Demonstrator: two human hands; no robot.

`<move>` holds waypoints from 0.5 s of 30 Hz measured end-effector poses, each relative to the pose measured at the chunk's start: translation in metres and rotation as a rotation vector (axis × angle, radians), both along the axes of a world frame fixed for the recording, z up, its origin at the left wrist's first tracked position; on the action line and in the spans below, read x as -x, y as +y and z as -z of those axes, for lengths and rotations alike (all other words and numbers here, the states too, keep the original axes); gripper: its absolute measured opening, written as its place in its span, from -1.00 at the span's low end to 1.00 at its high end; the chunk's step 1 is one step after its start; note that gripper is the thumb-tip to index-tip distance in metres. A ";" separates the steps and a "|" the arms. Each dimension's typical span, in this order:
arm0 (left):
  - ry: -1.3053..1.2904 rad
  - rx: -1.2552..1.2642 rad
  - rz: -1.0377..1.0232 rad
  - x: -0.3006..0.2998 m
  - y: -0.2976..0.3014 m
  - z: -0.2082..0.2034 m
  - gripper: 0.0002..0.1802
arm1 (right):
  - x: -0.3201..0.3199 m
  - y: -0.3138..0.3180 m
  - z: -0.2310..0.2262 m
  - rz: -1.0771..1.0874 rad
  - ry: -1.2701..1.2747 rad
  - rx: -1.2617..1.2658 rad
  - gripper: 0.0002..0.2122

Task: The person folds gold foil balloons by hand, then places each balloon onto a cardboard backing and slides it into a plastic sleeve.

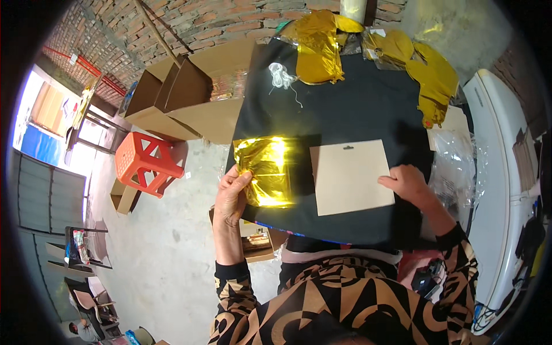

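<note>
My left hand [231, 194] pinches the left side of a folded sheet of shiny gold foil [269, 175], which looks like a flattened foil balloon, at the table's left edge. To its right, a square beige cardboard card [352, 178] with a small hanging slot near its top lies on the black tabletop [351, 118]. At that card's right edge is my right hand [407, 185], its fingers curled and its thumb on the card's edge. The undersides of both grips are hidden.
A tangle of white string [280, 76] and gold foil balloons [318, 54] lie on the far table, with more gold foil [432, 80] at the right. Clear plastic bags [454, 167] cover the right edge. Cardboard boxes [184, 95] and a red stool [148, 162] stand to the left.
</note>
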State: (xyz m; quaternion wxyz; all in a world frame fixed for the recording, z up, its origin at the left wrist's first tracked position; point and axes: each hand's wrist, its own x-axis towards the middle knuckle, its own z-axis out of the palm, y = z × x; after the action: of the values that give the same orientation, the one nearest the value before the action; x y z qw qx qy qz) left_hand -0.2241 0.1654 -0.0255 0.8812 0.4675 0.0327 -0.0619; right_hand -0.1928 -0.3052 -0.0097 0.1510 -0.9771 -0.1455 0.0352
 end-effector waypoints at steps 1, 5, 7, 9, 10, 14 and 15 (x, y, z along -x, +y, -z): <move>0.007 -0.004 0.015 -0.002 -0.003 0.001 -0.49 | 0.003 0.001 -0.007 0.113 0.236 -0.069 -0.50; 0.019 0.026 0.030 -0.006 -0.012 -0.004 -0.68 | 0.025 0.003 -0.041 0.299 0.608 -0.172 -0.53; 0.029 -0.001 0.045 -0.010 -0.012 0.000 -0.68 | 0.023 -0.010 -0.030 0.184 0.391 0.049 -0.55; 0.022 -0.007 0.042 -0.014 -0.013 -0.001 -0.69 | 0.011 -0.014 -0.025 0.067 0.168 0.264 -0.57; 0.028 -0.003 0.047 -0.016 -0.014 0.001 -0.68 | 0.001 -0.004 -0.029 0.071 0.048 0.167 -0.62; 0.038 0.018 0.033 -0.015 -0.010 0.008 -0.67 | -0.078 0.062 -0.035 -0.123 -0.277 -0.173 -0.75; 0.034 0.028 0.030 -0.015 -0.009 0.012 -0.67 | -0.104 0.082 -0.032 -0.230 -0.407 -0.275 -0.79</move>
State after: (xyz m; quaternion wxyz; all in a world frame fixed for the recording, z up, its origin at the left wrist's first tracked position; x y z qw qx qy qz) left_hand -0.2092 0.1563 -0.0372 0.8861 0.4543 0.0396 -0.0833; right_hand -0.0889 -0.2232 0.0224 0.2450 -0.9115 -0.2862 -0.1650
